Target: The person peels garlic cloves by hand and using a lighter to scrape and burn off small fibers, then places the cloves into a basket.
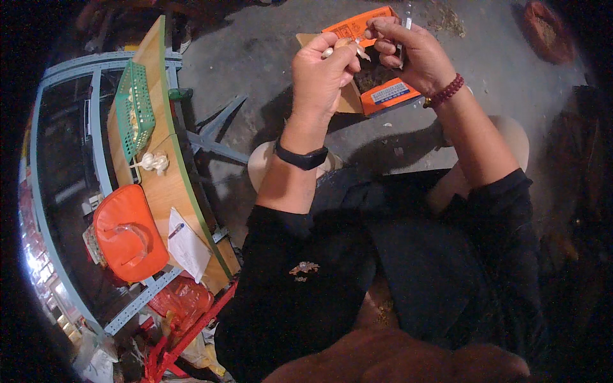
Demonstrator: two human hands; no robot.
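My left hand [320, 79], with a dark wristband below it, pinches a garlic clove [327, 52] and some loose papery skin [363, 51] between thumb and fingers. Close by on the right, my right hand [415, 51] is curled around a slim light-coloured tool [408, 23], perhaps a small knife; its exact kind cannot be told. The right thumb and forefinger meet near the peeling skin. Under both hands an orange cardboard box [390, 95] stands open on the floor, its dark contents partly hidden by the hands.
At left, a wooden board [167, 186] carries a green plastic basket [133, 107] with garlic cloves, garlic bulbs [154, 163], an orange bag [127, 234] and papers [187, 246] with a pen. A blue metal frame [98, 129] stands beside it. A reddish sack [548, 31] sits at upper right.
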